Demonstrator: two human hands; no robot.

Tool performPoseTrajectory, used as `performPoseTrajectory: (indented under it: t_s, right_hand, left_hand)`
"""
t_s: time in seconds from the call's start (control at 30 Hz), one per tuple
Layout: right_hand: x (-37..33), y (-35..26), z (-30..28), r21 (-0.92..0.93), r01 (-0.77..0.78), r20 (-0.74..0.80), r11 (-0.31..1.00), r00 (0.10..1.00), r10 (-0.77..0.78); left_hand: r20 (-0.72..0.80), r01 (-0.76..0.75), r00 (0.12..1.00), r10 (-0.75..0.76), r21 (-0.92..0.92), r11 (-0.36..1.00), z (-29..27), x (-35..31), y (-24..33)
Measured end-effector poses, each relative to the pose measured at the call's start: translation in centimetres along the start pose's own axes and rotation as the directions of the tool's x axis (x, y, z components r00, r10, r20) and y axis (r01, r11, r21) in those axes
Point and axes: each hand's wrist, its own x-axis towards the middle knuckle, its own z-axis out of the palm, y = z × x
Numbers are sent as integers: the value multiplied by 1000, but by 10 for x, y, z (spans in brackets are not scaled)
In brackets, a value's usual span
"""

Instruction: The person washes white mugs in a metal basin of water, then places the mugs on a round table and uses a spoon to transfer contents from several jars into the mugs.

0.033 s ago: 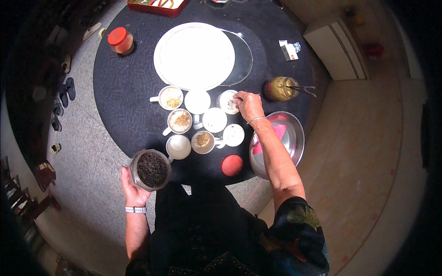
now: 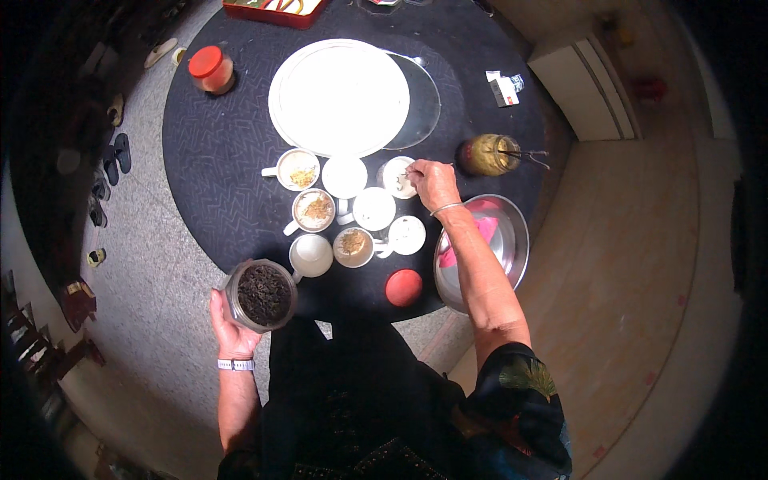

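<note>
Covered, cropped and too small to tell
The bare right hand (image 2: 436,187) hides part of a round white cup (image 2: 392,181), its fingertips too small to read; a clear round jar (image 2: 233,296) screens most left hand (image 2: 232,336) fingers; the right forearm (image 2: 482,276) covers part of a round steel basin (image 2: 522,254); the top edge crops a red rectangular tray (image 2: 293,19).

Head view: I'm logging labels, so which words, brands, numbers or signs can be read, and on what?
None can be read.
Small white box: printed marks, too small and blurred to read.
Jar in the left hand: no legible text.
</note>
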Motion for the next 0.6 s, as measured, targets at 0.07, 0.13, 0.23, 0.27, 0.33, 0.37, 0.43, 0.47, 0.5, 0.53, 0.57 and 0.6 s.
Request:
performPoseTrajectory:
  t_s: [0.07,0.13,0.23,0.27,0.33,0.37,0.43,0.47,0.5,0.53,0.57,0.6]
  right_hand:
    - [0,2,0,0,18,1,1000,1000,-18]
    - [0,-2,-3,33,-22,-3,999,1000,22]
    - [0,-4,-4,95,-75,-12,993,997,77]
    - [0,-5,-4,118,-91,-15,989,995,94]
    - [-2,-24,-8,221,-124,32,967,992,120]
    - [-4,-34,-7,292,-126,39,948,992,119]
    - [-9,-58,-4,442,-127,69,888,992,107]
    - [-6,-54,12,509,-118,81,853,993,89]
    - [-5,-60,20,480,-54,65,876,998,26]
    - [-4,-65,27,450,11,52,893,998,-38]
    - [-2,-66,36,448,-4,105,894,993,-48]
    - [-2,-74,42,420,27,74,907,995,-64]
  left_hand:
    - [3,5,1000,-5,-7,1000,-2,0,1]
    - [4,9,1000,-9,-12,1000,-4,-1,3]
    - [8,11,1000,-11,-17,1000,-5,-2,6]
    - [9,9,1000,-9,-18,1000,-3,-3,6]
    - [5,-2,1000,2,-15,1000,-6,-4,8]
    - [1,-8,1000,8,-11,1000,-9,-3,9]
    - [1,-10,1000,10,-3,1000,-13,-4,11]
    - [2,-10,1000,10,-2,1000,-15,-4,13]
    - [4,-8,1000,8,0,1000,-16,-5,14]
    - [17,-9,1000,9,-6,1000,-16,-6,16]
    - [31,-9,999,10,-12,1000,-13,-8,18]
    - [44,-12,999,13,-19,1000,-12,-10,20]
